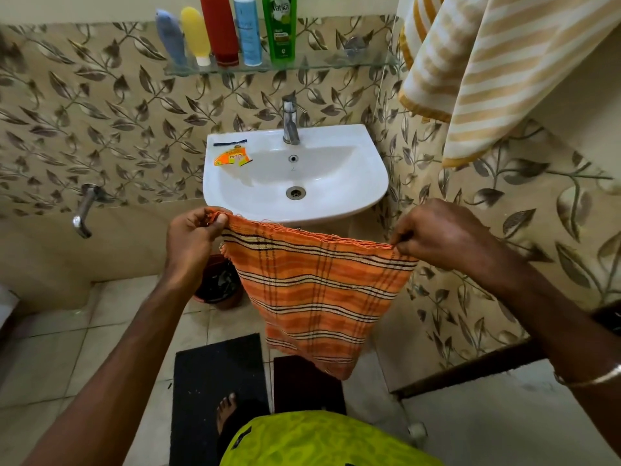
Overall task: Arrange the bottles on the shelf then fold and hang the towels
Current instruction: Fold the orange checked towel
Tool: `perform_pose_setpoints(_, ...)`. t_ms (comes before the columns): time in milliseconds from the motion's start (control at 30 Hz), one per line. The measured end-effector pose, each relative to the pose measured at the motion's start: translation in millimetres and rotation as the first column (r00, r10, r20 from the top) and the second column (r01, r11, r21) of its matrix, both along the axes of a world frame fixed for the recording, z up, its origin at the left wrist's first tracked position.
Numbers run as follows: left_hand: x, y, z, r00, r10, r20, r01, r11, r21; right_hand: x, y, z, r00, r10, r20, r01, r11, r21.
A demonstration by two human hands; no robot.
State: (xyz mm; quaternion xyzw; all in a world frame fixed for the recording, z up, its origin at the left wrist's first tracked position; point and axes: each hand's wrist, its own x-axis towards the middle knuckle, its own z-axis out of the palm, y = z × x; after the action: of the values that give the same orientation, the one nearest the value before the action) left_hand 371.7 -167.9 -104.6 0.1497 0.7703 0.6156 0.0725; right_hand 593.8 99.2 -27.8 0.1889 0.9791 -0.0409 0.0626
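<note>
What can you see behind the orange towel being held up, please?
Behind the orange towel, a dark bucket shows partly at its left edge, and floor mats lie below. The sink's underside and the floor directly behind are covered.

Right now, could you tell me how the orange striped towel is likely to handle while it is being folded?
The orange striped towel is probably floppy: it sags between the left hand and right hand. Likely light, since pinching fingers carry it. Its frayed edge may shed threads.
</note>
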Motion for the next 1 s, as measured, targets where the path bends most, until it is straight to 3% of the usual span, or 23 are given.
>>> perform_pose_setpoints(200, -3.3, -4.0, 3.8, 1.000, -0.024, 0.016, 0.024, 1.000, -0.006, 0.6, 4.1, -13.0, 0.998, 0.066, 0.013, -0.067, 0.986, 0.152)
perform_pose_setpoints(367, -7.2, -6.4, 8.5, 0.998, -0.051, -0.027, 0.050, 0.999, -0.003, 6.5, 8.2, -24.7, 0.991, 0.124, -0.054, -0.133, 0.971, -0.200)
perform_pose_setpoints(533, -8.4, 1.0, 9.9, 0.998, -0.058, -0.028, 0.057, 0.998, -0.013, 2.2, -5.1, -34.4, 0.886, 0.411, 0.216, -0.409, 0.911, -0.057)
perform_pose_setpoints(700, -5.7, 11.3, 13.4, 0.995, -0.097, -0.022, 0.096, 0.995, -0.004, -6.5, -23.9, -42.3, 0.800, 0.475, 0.366, -0.528, 0.847, 0.054)
perform_pose_setpoints(867, -2.1, 11.5, 8.7, 0.992, -0.122, -0.003, 0.123, 0.992, 0.017, -25.0, -17.6, -45.4, 0.849, 0.384, 0.363, -0.384, 0.920, -0.074)
perform_pose_setpoints(933, 2.3, 8.7, 4.9, 0.991, -0.137, 0.012, 0.137, 0.990, 0.024, -30.2, -14.1, -42.9, 0.888, 0.291, 0.356, -0.200, 0.942, -0.269)
perform_pose_setpoints(1000, 10.3, 6.8, 1.5, 0.988, -0.151, 0.031, 0.150, 0.988, 0.045, -33.6, -14.4, -38.8, 0.923, 0.195, 0.333, -0.005, 0.870, -0.493)
